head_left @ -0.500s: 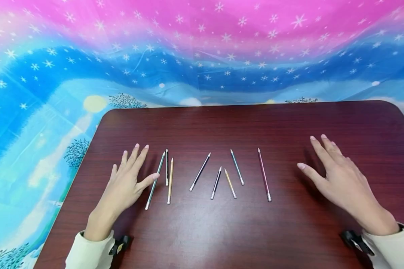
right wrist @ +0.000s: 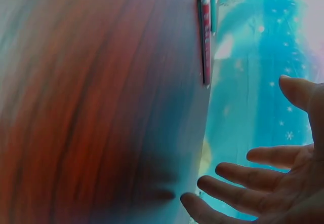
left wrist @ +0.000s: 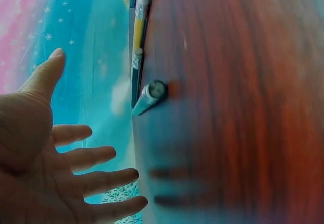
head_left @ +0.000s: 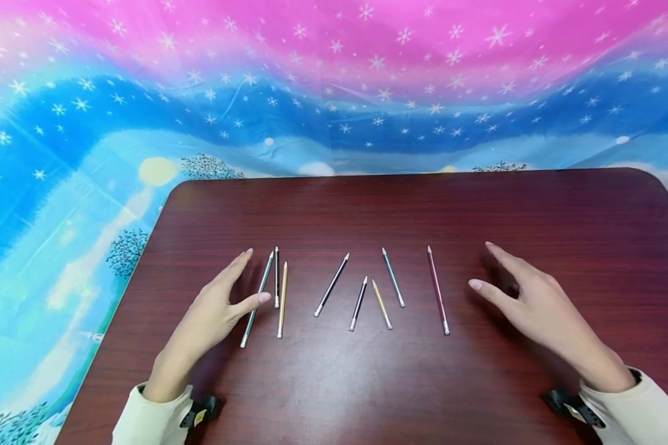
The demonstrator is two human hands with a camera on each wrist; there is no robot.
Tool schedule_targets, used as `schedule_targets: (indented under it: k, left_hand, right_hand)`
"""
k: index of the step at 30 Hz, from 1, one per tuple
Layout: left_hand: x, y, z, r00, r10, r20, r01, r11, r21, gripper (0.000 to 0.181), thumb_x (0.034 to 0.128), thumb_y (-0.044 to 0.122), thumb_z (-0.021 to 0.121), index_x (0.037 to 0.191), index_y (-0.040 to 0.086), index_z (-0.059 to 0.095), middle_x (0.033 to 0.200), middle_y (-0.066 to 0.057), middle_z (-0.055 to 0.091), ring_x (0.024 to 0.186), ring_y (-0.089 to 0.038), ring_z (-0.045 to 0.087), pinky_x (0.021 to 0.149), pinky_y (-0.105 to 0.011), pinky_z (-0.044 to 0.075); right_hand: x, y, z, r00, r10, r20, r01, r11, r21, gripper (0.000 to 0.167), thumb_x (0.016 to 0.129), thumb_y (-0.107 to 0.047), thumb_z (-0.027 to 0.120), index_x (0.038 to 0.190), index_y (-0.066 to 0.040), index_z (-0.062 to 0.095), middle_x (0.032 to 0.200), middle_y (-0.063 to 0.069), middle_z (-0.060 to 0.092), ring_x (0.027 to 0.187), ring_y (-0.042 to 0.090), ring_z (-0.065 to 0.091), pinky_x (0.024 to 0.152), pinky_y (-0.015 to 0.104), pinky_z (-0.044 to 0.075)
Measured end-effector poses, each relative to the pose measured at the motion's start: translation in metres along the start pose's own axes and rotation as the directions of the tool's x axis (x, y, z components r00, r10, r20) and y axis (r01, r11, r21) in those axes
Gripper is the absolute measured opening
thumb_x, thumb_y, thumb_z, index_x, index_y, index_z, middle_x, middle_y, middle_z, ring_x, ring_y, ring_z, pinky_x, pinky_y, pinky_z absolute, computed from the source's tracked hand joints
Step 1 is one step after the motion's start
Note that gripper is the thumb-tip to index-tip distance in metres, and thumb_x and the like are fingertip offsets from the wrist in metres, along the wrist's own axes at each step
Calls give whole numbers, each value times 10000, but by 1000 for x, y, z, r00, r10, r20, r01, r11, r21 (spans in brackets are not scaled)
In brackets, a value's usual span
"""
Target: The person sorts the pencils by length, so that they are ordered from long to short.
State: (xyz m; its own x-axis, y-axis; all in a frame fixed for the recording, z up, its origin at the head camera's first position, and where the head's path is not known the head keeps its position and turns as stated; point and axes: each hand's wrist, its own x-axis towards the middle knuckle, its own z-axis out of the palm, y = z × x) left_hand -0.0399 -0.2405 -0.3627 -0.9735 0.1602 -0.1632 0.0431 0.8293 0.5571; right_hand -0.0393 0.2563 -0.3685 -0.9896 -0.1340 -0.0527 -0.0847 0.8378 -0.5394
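Several pencils with white eraser ends lie on the dark wooden table (head_left: 451, 383). My left hand (head_left: 211, 315) hovers at the left group, its fingers straight and the thumb over a teal pencil (head_left: 249, 326). Beside that pencil are a black pencil (head_left: 276, 278) and a yellow pencil (head_left: 282, 303). In the left wrist view the left palm holds nothing. My right hand (head_left: 540, 306) floats to the right of a red pencil (head_left: 438, 290), apart from it. The right wrist view shows its fingers (right wrist: 253, 176) spread and relaxed, also with nothing in them.
Between the hands lie two dark pencils (head_left: 331, 285), a short yellow pencil (head_left: 381, 304) and a short teal pencil (head_left: 393, 277). A pink and blue snowflake cloth (head_left: 312, 74) hangs behind the table and along its left side.
The right hand has moved left, toward the red pencil. Both hands have turned, so their fingers line up one behind another in the head view. The pencils lie as before.
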Motion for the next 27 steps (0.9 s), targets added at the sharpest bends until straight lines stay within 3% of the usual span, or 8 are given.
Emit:
schedule_targets:
  k: [6, 9, 12, 20, 27]
  left_hand:
    - [0, 2, 0, 998, -65, -18, 62, 992, -107, 931, 929, 505, 773, 1659, 151, 317, 1666, -187, 388, 1462, -423, 480, 1162, -610, 428]
    - [0, 2, 1, 994, -104, -23, 99, 981, -168, 925, 906, 460, 817, 1648, 165, 351, 1606, -190, 476, 1370, -417, 581, 1099, -583, 501]
    - [1, 2, 3, 992, -122, -21, 116, 972, -203, 907, 894, 414, 842, 1635, 166, 381, 1556, -172, 539, 1342, -391, 611, 1061, -561, 534]
    - [6, 2, 5, 989, -148, 0, 144, 967, -208, 848, 897, 341, 852, 1608, 149, 432, 1508, -117, 602, 1289, -307, 651, 1026, -480, 510]
    - [11, 3, 8, 985, -171, 15, 170, 964, -205, 794, 890, 308, 862, 1567, 126, 489, 1411, -146, 644, 1150, -286, 690, 900, -371, 536]
  right_hand:
    - [1, -8, 7, 999, -31, -36, 33, 998, 57, 733, 981, -422, 740, 1557, -53, 475, 1453, 229, 610, 1237, 425, 639, 872, 485, 604]
    - [2, -12, 12, 998, -35, -45, 39, 995, 87, 709, 967, -388, 765, 1529, -40, 507, 1380, 218, 659, 1170, 391, 678, 830, 281, 584]
    - [4, -18, 16, 998, -35, -49, 40, 993, 112, 686, 957, -351, 782, 1505, -24, 531, 1316, 210, 689, 1123, 366, 697, 813, 165, 525]
    - [8, -28, 25, 1000, -21, -18, 23, 992, 121, 653, 946, -337, 795, 1466, -13, 568, 1266, 177, 709, 1076, 306, 697, 834, 295, 531]
    - [10, -35, 33, 999, -24, -25, 27, 991, 129, 619, 908, -298, 838, 1400, 7, 622, 1164, 139, 729, 993, 260, 705, 818, 289, 519]
